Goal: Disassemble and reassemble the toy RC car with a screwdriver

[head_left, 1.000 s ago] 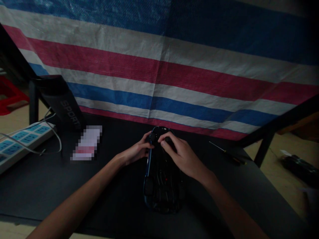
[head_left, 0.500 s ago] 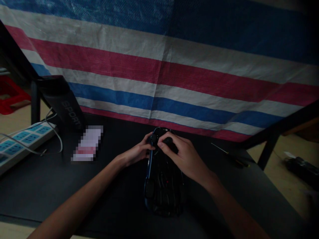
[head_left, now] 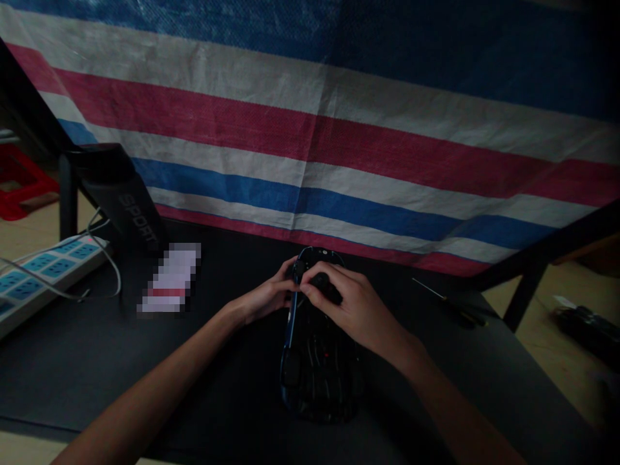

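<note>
Striped sheet (head_left: 310, 139) behind dark worktop (head_left: 217, 387); car (head_left: 320, 381) mid-worktop.
Left hand (head_left: 268, 298): fingers clamped on car's side. Right hand (head_left: 351, 297): fingers bunched, partly hiding car; screwdriver (head_left: 460, 311) apart.

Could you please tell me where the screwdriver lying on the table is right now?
In the head view, the screwdriver lies on the right side of the table, to the right of the right hand.

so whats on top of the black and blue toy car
The right hand covers the far part of the toy car, fingers around a dark thing I can't identify; whatever lies beneath the hand is hidden.
</note>
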{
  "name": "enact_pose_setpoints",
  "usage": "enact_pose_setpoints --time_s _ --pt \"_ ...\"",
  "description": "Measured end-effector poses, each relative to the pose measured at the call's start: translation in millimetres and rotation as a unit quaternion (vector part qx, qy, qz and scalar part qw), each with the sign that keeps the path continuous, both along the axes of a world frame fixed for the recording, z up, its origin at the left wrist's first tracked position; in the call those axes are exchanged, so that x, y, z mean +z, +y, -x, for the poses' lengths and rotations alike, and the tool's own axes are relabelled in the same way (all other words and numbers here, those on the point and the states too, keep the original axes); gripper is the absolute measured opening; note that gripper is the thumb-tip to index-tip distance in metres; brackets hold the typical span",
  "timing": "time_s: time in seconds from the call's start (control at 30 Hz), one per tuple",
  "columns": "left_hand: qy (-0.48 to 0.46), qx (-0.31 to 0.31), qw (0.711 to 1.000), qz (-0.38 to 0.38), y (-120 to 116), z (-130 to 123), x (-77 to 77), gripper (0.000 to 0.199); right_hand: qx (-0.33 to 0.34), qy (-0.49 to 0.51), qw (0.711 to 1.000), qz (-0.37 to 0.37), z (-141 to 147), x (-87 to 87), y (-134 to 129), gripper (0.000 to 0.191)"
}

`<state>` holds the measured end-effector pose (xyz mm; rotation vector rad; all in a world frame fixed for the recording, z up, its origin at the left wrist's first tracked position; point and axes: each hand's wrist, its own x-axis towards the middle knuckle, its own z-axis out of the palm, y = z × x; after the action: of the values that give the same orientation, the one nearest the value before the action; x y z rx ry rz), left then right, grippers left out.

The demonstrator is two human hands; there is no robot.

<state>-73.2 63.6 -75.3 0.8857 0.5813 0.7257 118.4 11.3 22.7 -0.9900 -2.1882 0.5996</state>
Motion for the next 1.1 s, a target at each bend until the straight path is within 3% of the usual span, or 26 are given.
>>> enact_pose_setpoints --time_s 0.17,0.3,0.47,0.7,1.1 --pt "-0.014 -0.004 1.000 0.001 -1 -1 2.1 0.095 0.015 -0.027 1.000 -0.001 3 7.5 4 0.005" --pt "-0.009 -0.003 1.000 -0.015 -3 0 3.6 0.095 0.054 -0.100 0.993 0.024 5 23.6 8 0.007" --pt "0.005 -0.019 0.999 -0.042 -2 2 0.2 0.077 0.035 -0.178 0.983 0.029 4 38.2 12 0.022" --pt "0.003 -0.015 1.000 -0.011 -2 1 3.6 0.092 0.040 -0.172 0.984 0.018 -8 33.4 12 0.017" --pt "-0.007 -0.014 1.000 -0.002 -2 1 3.3 0.094 0.054 -0.153 0.987 -0.001 -11 31.5 15 0.012"
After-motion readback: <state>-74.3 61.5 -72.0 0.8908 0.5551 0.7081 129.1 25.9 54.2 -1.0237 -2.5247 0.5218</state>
